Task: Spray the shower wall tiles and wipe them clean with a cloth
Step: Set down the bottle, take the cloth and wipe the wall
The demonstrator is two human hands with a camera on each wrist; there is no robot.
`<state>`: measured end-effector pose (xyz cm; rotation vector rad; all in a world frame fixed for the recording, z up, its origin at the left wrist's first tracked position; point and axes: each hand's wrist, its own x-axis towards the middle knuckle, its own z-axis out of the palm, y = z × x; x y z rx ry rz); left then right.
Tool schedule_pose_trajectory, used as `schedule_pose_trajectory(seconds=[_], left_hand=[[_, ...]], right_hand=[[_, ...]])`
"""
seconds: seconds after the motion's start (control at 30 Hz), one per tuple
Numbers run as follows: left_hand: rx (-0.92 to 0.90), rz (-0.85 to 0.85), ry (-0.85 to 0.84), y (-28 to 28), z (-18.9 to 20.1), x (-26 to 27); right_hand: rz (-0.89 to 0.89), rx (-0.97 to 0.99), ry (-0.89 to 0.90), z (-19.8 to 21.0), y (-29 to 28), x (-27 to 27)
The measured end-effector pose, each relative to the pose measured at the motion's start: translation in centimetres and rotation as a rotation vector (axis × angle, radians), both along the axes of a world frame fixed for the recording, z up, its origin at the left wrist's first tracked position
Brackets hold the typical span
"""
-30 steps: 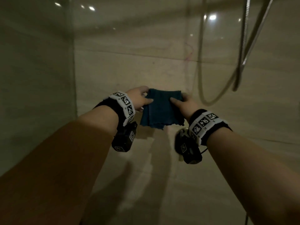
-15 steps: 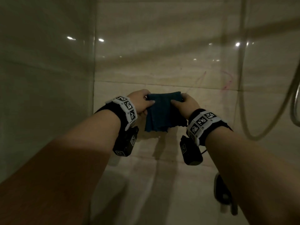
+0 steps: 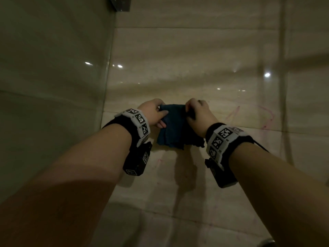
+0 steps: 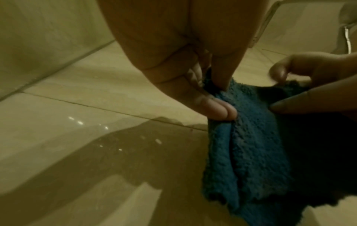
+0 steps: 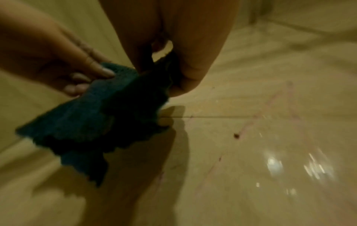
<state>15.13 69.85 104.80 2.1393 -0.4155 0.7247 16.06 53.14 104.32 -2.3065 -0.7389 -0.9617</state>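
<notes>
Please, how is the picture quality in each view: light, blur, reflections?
Head view: dim, lamp reflections on the wall tiles, hands' shadow below the cloth. Left wrist view: yellowish, cloth texture fairly sharp. Right wrist view: motion-blurred, smeared glare on the tile.

My right hand (image 3: 199, 116) has gone from lying with fingers extended on the cloth (image 3: 175, 129) to a curled pinch at its upper right edge, and my left hand (image 3: 154, 112) has closed in, so the two now sit nearer each other. The cloth, a flat folded square a second ago, is now bunched narrower between them with its lower edge hanging unevenly. My view has swung left: the hose has left sight, and pink marks (image 3: 265, 118) on the wall tiles (image 3: 195, 68) now lie right of my hands.
</notes>
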Motion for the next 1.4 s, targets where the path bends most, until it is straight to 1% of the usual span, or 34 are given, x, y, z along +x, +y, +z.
schedule_pose_trajectory(seconds=[0.03,0.1,0.13,0.2,0.27,0.33,0.4,0.47,0.53,0.6,0.63,0.7,0.77,0.83,0.9,1.03,1.17,1.27,1.4], left_hand=[[0.001,0.007,-0.011,0.2,0.3,0.3],[0.002,0.018,-0.024,0.6,0.9,0.8],[-0.002,0.024,-0.031,0.7,1.2,1.0],[-0.013,0.026,-0.040,0.8,1.8,1.3],[-0.035,-0.002,-0.033,1.0,2.2,1.8],[-0.019,-0.009,-0.031,1.1,2.7,2.2],[-0.006,0.003,-0.047,1.6,3.0,2.6],[0.026,0.050,-0.079,2.6,3.3,2.8],[0.165,0.205,-0.182,3.8,3.6,2.8],[0.292,0.394,-0.309,5.1,3.8,2.8],[0.318,0.475,-0.334,5.5,3.7,2.7],[0.359,0.565,-0.302,6.2,3.5,2.7],[0.455,0.606,-0.177,6.7,3.2,3.1],[0.562,0.649,-0.073,7.0,2.6,3.9],[0.618,0.671,-0.067,7.0,2.2,4.4],[0.641,0.664,-0.105,7.5,1.6,5.0],[0.675,0.646,-0.117,8.2,1.5,5.3],[0.721,0.648,-0.109,8.8,1.5,5.4],[0.807,0.666,-0.104,9.6,1.6,5.3]], right_hand=[[-0.048,-0.072,-0.021,0.2,0.4,0.3],[-0.098,-0.121,-0.049,0.6,1.0,0.5],[-0.164,-0.154,-0.052,0.6,1.4,0.6],[-0.392,-0.345,-0.172,0.4,2.3,0.5],[-0.457,-0.432,-0.326,-0.5,2.9,0.9],[-0.442,-0.441,-0.369,-1.0,3.7,1.3],[-0.404,-0.442,-0.346,-1.3,4.3,1.8],[-0.351,-0.418,-0.289,-1.5,4.7,2.1],[-0.317,-0.391,-0.226,-1.8,5.1,2.5],[-0.344,-0.413,-0.174,-2.1,5.6,2.6],[-0.359,-0.424,-0.160,-2.2,5.9,2.7],[-0.366,-0.405,-0.178,-2.0,6.2,2.9],[-0.381,-0.382,-0.215,-1.6,6.5,3.3],[-0.413,-0.408,-0.233,-0.8,6.8,3.7],[-0.445,-0.410,-0.232,0.3,7.1,4.2],[-0.504,-0.371,-0.230,2.2,7.6,5.2],[-0.503,-0.351,-0.204,3.5,8.3,5.8],[-0.492,-0.344,-0.213,3.3,8.5,5.6],[-0.480,-0.408,-0.202,0.9,8.2,5.2]])
